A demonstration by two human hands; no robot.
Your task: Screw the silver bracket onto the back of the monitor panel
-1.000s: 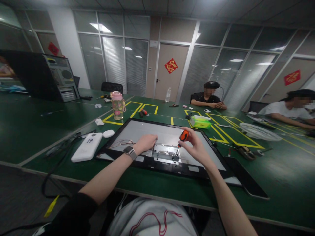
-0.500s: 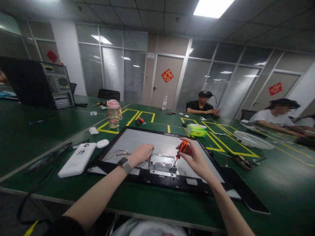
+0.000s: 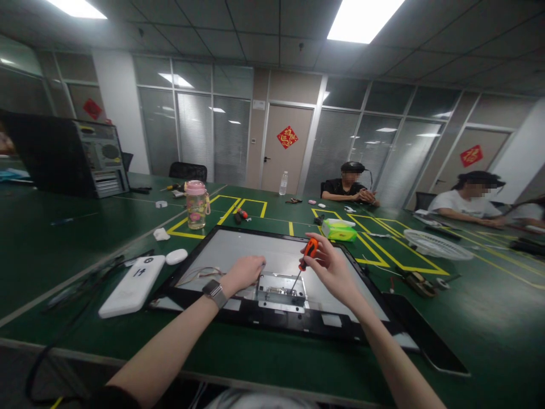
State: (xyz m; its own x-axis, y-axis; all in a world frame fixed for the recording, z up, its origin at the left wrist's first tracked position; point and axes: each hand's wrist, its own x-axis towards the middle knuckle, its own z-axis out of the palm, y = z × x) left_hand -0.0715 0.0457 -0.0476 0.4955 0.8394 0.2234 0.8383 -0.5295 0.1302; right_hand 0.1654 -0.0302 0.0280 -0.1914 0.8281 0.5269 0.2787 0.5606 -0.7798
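Note:
A flat display panel (image 3: 238, 241) with a black frame lies on the table in front of me, its grey back facing up. A silver metal bracket (image 3: 279, 282) sits near the panel's front edge. My right hand (image 3: 327, 264) grips an orange-and-black screwdriver (image 3: 311, 250) by its handle, the shaft slanting down to the bracket's hinge-like middle. Whether the tip sits in a screw is too small to tell. My left hand (image 3: 246, 274) is closed and rests at the bracket's left side. Its fingertips are hidden. Thin cables (image 3: 200, 275) lie left of it.
A white power bank (image 3: 133, 287), a white case (image 3: 176, 257) and dark cables are on the left. Beyond the panel stand a pink-lidded bottle (image 3: 196, 207) and a green tissue pack (image 3: 339, 229). A black phone-like slab (image 3: 426, 335) lies right. Two people sit across the table.
The screwdriver and my right hand have shifted slightly left, and the tip is now nearer the bracket's middle. My left hand stays beside the bracket. The view has tilted up a little.

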